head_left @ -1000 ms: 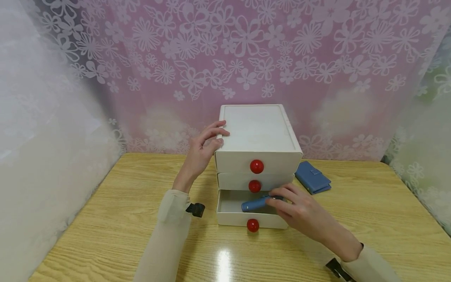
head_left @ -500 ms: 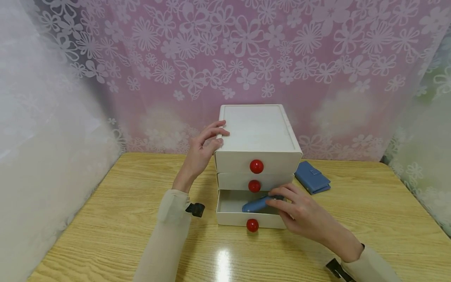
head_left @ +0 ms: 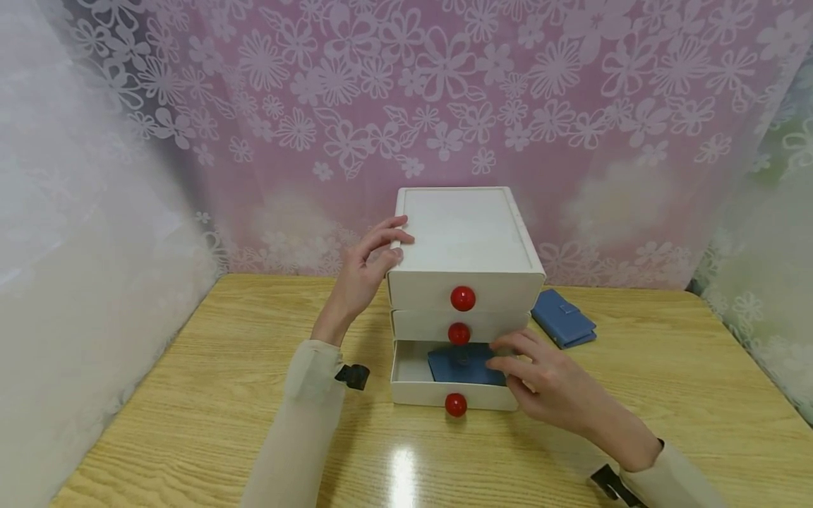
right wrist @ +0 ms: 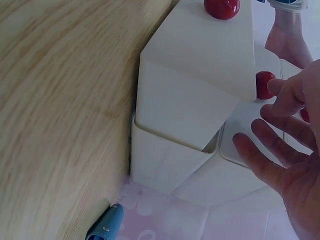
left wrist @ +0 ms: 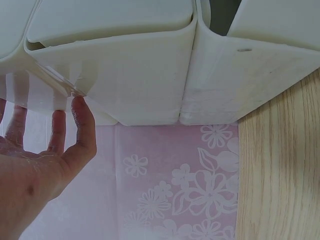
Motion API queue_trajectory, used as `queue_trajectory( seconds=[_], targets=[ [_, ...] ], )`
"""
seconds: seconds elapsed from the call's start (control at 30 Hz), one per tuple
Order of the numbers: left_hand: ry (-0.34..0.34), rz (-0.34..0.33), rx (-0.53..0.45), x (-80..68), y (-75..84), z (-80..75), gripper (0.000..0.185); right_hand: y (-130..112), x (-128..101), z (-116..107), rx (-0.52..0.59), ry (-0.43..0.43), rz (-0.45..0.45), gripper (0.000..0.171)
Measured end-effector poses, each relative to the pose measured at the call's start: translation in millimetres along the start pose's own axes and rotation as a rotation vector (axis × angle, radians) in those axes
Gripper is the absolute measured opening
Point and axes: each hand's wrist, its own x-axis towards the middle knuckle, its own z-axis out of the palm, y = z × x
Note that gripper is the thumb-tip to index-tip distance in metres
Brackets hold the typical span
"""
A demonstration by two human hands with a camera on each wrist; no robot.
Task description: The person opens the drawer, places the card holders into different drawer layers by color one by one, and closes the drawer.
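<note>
A white three-drawer box (head_left: 466, 229) with round red knobs stands on the table, its bottom drawer (head_left: 419, 395) pulled out. Inside that drawer a dark blue wallet-like item (head_left: 460, 370) lies flat. My right hand (head_left: 555, 384) is over the drawer's right side, fingertips near the blue item; in the right wrist view the same hand (right wrist: 295, 172) has spread, relaxed fingers and grips nothing. My left hand (head_left: 358, 275) rests on the box's top left edge, and its fingertips touch the box in the left wrist view.
A second blue wallet (head_left: 564, 321) with a strap lies on the wooden table (head_left: 254, 353), right of the box. A floral curtain (head_left: 444, 106) hangs behind. The upper two drawers are closed.
The blue item has gone from tilted and held in my right fingers to lying flat in the drawer. My right fingers have let go and shifted slightly right. The left hand stays put.
</note>
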Motion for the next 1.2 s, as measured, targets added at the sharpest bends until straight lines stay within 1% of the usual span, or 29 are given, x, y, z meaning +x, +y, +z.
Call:
queue_trajectory(
  seconds=[0.1, 0.3, 0.47, 0.73, 0.97, 1.2],
  targets=[
    [0.000, -0.002, 0.004, -0.2, 1.2, -0.2, 0.029, -0.2, -1.0, -3.3, -0.011, -0.004, 0.022, 0.043],
    [0.002, 0.006, 0.010, 0.0, 0.9, -0.2, 0.030, 0.6, -4.8, -11.4, -0.071, -0.033, 0.068, 0.045],
    [0.001, 0.005, 0.003, 0.4, -0.7, 0.1, 0.030, 2.8, -8.1, -17.8, -0.068, -0.027, 0.091, 0.044],
    [0.000, 0.009, -0.001, 0.0, -0.9, -0.2, 0.030, 7.3, -14.6, -23.7, -0.104, -0.020, 0.100, 0.042],
    [-0.004, 0.012, -0.007, 0.7, -1.6, 0.0, 0.030, 11.8, -21.3, -28.5, -0.170, -0.011, 0.099, 0.048],
    [-0.003, 0.012, -0.011, 0.7, -1.3, -0.1, 0.030, 17.1, -28.0, -33.8, -0.234, 0.009, 0.097, 0.048]
  ],
)
